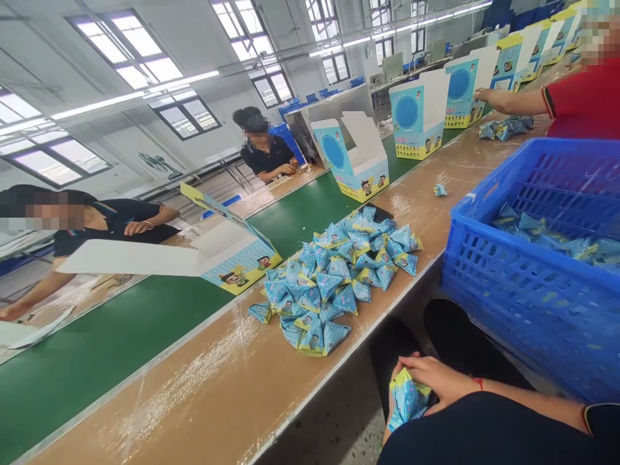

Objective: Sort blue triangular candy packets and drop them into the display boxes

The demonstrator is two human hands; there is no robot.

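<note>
Low by my knees, off the table's front edge, my right hand (446, 380) curls over several blue and yellow pyramid-shaped packets (405, 399). A red string circles that wrist. My left hand (393, 376) is around the far side of the same packets, mostly hidden by them and by my dark-clothed leg. A heap of matching packets (334, 274) lies on the brown tabletop (194, 387) ahead of my hands. To my right, a blue plastic crate (523, 258) holds more packets.
Open printed display boxes (358, 161) stand along a green conveyor belt (179, 316). The nearest box (242, 258) has its white flap spread left. Two people in dark shirts sit across the belt. At right, a red-sleeved co-worker's hand (489, 98) touches a box. One loose packet (440, 190) lies near the crate.
</note>
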